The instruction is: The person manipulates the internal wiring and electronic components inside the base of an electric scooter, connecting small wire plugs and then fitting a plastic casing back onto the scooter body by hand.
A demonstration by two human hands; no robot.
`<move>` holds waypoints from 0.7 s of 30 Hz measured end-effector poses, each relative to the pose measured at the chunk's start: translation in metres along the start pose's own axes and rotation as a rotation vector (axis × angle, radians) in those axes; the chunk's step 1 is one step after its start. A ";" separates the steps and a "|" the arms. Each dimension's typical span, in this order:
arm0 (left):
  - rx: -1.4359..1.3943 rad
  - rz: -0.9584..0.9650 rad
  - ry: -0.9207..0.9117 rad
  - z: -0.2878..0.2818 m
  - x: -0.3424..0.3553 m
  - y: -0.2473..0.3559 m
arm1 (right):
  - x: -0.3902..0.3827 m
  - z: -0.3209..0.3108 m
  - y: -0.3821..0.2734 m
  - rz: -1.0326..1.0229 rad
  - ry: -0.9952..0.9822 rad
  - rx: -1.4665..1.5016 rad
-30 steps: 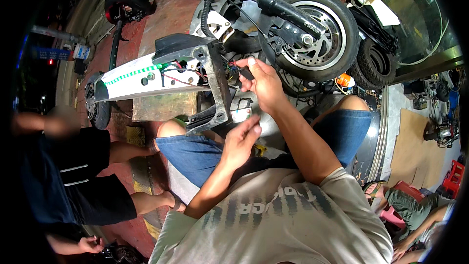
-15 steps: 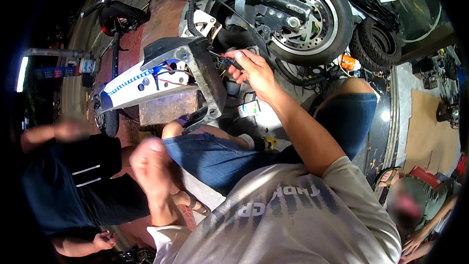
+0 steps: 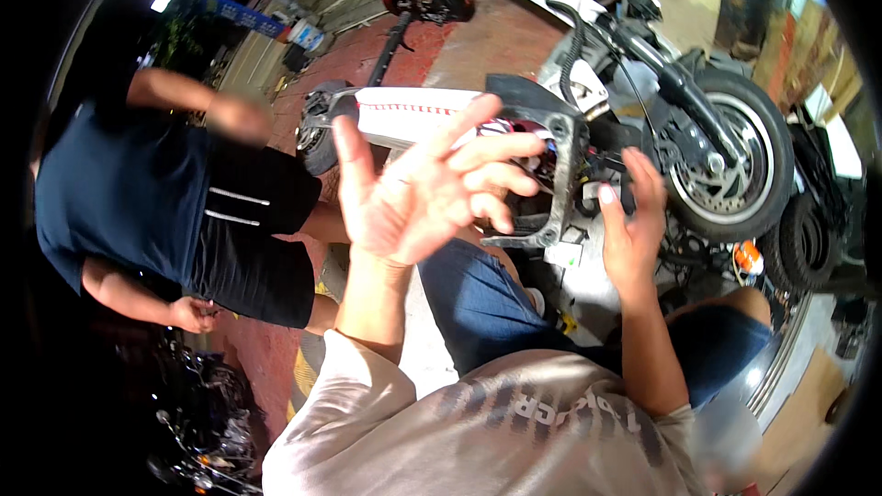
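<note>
The left hand (image 3: 432,184) is raised near the camera, fingers spread, palm open, grasping nothing. Beyond it, the right hand (image 3: 634,225) reaches with loosely spread fingers, also empty, toward the grey metal end frame (image 3: 560,174) of the white electric scooter deck (image 3: 413,115). Right and farther stands a black spoked scooter wheel (image 3: 730,165). Far left, a person in dark shorts (image 3: 248,230) stands.
</note>
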State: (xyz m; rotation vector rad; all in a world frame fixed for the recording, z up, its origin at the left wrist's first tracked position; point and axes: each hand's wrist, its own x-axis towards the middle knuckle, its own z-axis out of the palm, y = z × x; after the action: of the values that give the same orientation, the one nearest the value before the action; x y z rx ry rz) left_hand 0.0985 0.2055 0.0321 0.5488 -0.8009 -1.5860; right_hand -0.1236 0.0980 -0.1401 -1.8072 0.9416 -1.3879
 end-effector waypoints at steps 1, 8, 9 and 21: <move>-0.051 0.000 -0.048 -0.009 0.006 -0.007 | 0.005 -0.011 -0.015 -0.090 0.040 -0.117; -0.451 -0.087 -0.023 0.008 0.028 -0.044 | 0.037 -0.026 -0.109 -0.487 -0.056 -0.083; -0.510 -0.102 -0.235 0.000 0.026 -0.049 | 0.040 -0.018 -0.124 -0.558 -0.088 -0.026; 0.205 -0.125 0.001 0.032 0.020 -0.062 | 0.051 -0.027 -0.102 -0.481 -0.050 0.105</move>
State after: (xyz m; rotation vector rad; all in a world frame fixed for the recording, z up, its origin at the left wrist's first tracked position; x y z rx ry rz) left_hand 0.0309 0.1949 0.0085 0.7593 -0.9503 -1.6265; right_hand -0.1259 0.1057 -0.0231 -2.0585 0.4077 -1.6294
